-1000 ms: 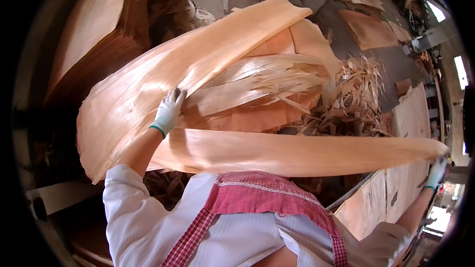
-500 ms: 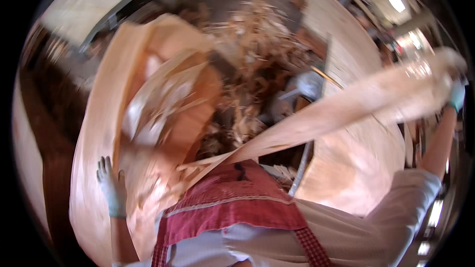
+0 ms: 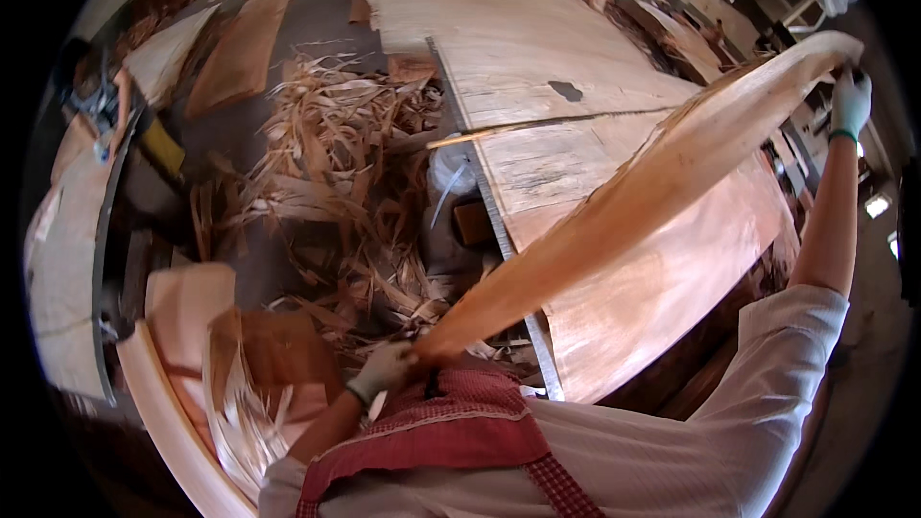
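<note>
A long, curling strip of wood veneer (image 3: pixel 595 221) stretches diagonally in front of me, from my apron up to the far right. Raised at the upper right, my right hand (image 3: pixel 850 104), in a pale glove with a green cuff, is closed on its far end. Close to my waist my gloved left hand (image 3: pixel 386 370) grips the narrow near end; its fingertips are partly hidden against the wood. Beneath the strip lies a table covered with broad veneer sheets (image 3: pixel 460 0). A thin stick (image 3: pixel 547 123) rests across those sheets.
Torn veneer scraps (image 3: pixel 336 134) heap on the floor ahead. Curled veneer sheets (image 3: pixel 182 326) stand at my lower left. A whitish bucket-like object (image 3: pixel 449 173) is by the table edge. Far left, another person (image 3: pixel 91 86) works at a table (image 3: pixel 72 278) bearing pale veneer.
My view has swung right. My left hand has left the curled sheets at the left and now holds the strip's near end. The right hand still holds the far end.
</note>
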### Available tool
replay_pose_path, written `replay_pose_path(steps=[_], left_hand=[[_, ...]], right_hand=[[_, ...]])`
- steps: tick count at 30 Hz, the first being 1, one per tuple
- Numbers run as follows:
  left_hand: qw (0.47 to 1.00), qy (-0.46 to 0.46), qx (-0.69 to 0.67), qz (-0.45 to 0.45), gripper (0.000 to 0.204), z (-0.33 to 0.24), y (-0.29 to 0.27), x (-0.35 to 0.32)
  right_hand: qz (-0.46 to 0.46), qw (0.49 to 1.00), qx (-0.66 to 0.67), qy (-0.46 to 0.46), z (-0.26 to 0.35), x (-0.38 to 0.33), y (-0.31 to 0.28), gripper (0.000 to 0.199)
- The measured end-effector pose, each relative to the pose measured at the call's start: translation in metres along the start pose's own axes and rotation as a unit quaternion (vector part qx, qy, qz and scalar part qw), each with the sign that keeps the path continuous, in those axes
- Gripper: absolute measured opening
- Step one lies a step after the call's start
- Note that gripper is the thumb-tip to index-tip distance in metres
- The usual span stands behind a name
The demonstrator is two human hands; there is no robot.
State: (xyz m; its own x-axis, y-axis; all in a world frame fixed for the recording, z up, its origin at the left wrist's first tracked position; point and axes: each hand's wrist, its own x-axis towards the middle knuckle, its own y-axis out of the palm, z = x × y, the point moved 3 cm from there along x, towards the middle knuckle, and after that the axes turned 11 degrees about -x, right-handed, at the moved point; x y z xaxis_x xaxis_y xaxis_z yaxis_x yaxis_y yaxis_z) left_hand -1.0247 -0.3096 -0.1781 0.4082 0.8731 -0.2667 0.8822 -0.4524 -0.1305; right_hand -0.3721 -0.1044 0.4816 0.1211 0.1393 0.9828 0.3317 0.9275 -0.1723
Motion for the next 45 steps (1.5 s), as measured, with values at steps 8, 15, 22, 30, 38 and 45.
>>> replay_pose_path(steps=[8,15,22,30,38,45], left_hand=[[0.895,0.244,0.190,-0.321,0.029,-0.198,-0.180,0.256],[0.850,0.330,0.354,-0.206,0.042,-0.387,-0.269,0.414],[0.851,0.357,0.357,-0.143,0.037,-0.474,-0.290,0.592],[0.778,0.431,0.444,-0.111,0.034,-0.520,-0.246,0.756],[0.779,0.504,0.371,0.016,0.023,-0.524,-0.088,0.848],[0.775,0.559,0.275,0.102,0.018,-0.600,0.087,0.781]], right_hand=[[0.067,0.983,-0.094,0.140,-0.194,-0.106,-0.033,0.023],[0.197,0.925,0.013,0.326,-0.177,-0.219,-0.101,0.018],[0.258,0.857,0.051,0.443,-0.010,-0.331,-0.116,0.014],[0.175,0.826,-0.030,0.535,0.096,-0.375,-0.117,0.011],[0.104,0.792,-0.144,0.584,0.109,-0.417,-0.178,0.014],[-0.085,0.796,-0.232,0.553,0.117,-0.428,-0.297,0.023]])
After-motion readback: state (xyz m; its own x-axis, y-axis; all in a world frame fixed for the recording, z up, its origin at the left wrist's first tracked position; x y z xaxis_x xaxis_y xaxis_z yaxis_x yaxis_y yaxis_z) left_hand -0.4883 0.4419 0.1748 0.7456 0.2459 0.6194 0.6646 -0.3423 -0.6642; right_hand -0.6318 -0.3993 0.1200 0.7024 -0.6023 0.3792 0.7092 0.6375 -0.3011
